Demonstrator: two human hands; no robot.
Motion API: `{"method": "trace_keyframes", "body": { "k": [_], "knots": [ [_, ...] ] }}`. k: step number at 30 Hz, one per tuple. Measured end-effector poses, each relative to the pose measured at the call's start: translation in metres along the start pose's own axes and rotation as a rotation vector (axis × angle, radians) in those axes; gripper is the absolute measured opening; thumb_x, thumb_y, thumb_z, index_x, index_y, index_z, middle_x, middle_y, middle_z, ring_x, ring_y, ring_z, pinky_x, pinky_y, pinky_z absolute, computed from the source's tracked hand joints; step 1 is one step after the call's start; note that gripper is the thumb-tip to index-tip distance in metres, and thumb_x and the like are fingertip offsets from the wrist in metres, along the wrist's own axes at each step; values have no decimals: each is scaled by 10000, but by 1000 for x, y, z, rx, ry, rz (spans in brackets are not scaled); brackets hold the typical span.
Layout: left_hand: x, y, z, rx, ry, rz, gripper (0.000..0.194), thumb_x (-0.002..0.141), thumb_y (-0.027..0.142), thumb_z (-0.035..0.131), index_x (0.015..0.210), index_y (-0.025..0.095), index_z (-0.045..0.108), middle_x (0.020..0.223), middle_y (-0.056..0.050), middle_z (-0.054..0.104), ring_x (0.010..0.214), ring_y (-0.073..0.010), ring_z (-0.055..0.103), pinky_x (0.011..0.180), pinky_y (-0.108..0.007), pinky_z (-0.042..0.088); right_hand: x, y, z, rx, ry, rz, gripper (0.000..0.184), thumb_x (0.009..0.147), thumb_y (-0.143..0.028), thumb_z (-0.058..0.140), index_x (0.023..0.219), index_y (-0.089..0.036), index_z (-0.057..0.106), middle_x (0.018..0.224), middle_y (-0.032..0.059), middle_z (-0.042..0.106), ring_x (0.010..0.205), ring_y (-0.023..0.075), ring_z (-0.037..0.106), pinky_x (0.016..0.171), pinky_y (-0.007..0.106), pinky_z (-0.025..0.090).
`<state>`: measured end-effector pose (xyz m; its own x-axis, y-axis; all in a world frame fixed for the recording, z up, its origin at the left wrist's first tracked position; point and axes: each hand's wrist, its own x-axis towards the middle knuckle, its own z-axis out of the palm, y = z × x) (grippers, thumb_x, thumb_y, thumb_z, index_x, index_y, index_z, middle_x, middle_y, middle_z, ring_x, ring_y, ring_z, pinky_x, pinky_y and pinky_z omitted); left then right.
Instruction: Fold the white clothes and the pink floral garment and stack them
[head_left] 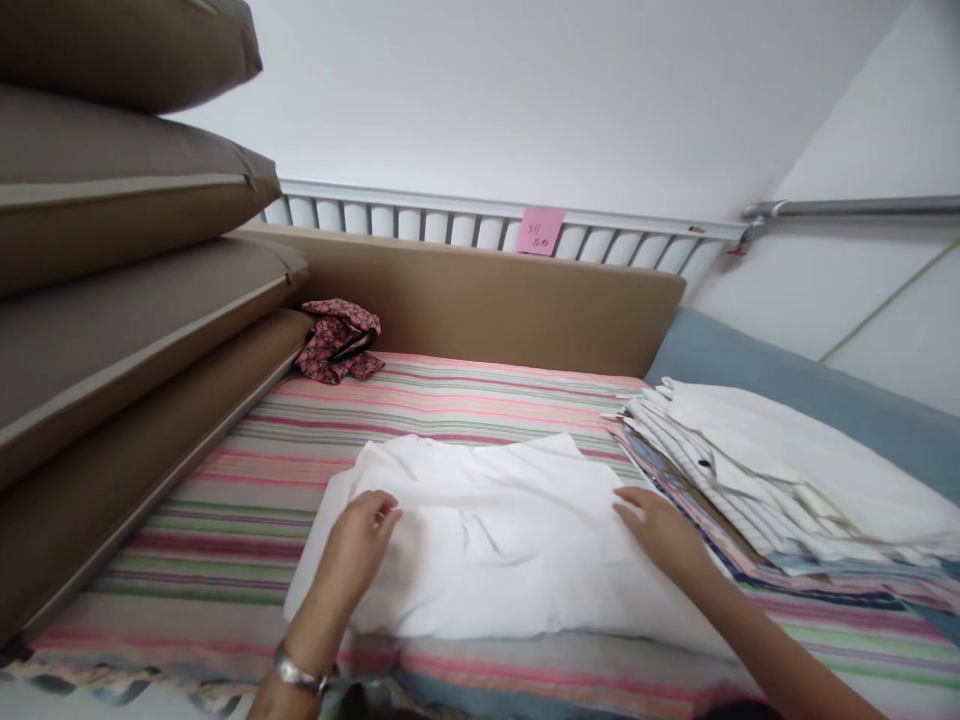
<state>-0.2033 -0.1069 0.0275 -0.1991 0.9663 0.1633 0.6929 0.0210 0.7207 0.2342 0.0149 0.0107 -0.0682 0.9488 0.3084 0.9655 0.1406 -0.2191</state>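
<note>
A white garment [517,520], smoothed into a wide, partly folded shape, lies before me on a striped sheet [247,500]. Small creases run across its middle, and its near edge hangs close to the front. My left hand [367,530], with a silver bracelet at the wrist, is over the garment's left part, fingers curled and thumb a little apart. At the right edge of the cloth is my right hand [660,525], its thumb and forefinger separated. Neither hand visibly grips the fabric.
Folded clothes [750,490] are stacked at the right, a white one on top. Brown cushions [142,220] rise in a pile at the left. A red patterned cloth [337,340] lies by a brown board [487,300], with a white radiator [435,225] behind.
</note>
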Motion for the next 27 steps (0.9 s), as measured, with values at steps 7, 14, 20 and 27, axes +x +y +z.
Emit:
{"method": "trace_keyframes", "body": {
  "k": [7, 14, 20, 27],
  "knots": [
    [7, 17, 36, -2, -153, 83, 196, 805, 273, 497, 922, 191, 631, 970, -82, 657, 961, -207, 570, 885, -337, 420, 62, -185, 55, 226, -274, -219, 379, 835, -353, 495, 1127, -141, 609, 1225, 103, 588, 1168, 218, 493, 1018, 328, 342],
    [25, -28, -6, 245, 139, -113, 282, 828, 295, 427, 1014, 184, 607, 1063, -105, 646, 1035, -245, 557, 930, -359, 395, 107, -274, 103, 255, -477, -231, 627, 654, -426, 696, 1213, -181, 554, 1219, 105, 586, 1107, 254, 539, 908, 346, 420],
    [34, -75, -31, 285, 98, -544, 367, 795, 396, 425, 960, 110, 587, 964, -188, 665, 924, -290, 619, 768, -349, 439, 121, -293, 110, 259, -581, -200, 522, 568, -469, 731, 1007, -196, 657, 1042, 94, 666, 923, 272, 613, 714, 329, 460],
    [36, -71, -27, 74, 28, -520, 250, 725, 365, 510, 844, 179, 626, 863, -93, 706, 789, -231, 642, 634, -281, 414, 109, -292, 94, 389, -360, -278, 154, 751, -335, 596, 860, -233, 632, 907, 0, 661, 813, 158, 593, 705, 240, 417]
  ]
}}
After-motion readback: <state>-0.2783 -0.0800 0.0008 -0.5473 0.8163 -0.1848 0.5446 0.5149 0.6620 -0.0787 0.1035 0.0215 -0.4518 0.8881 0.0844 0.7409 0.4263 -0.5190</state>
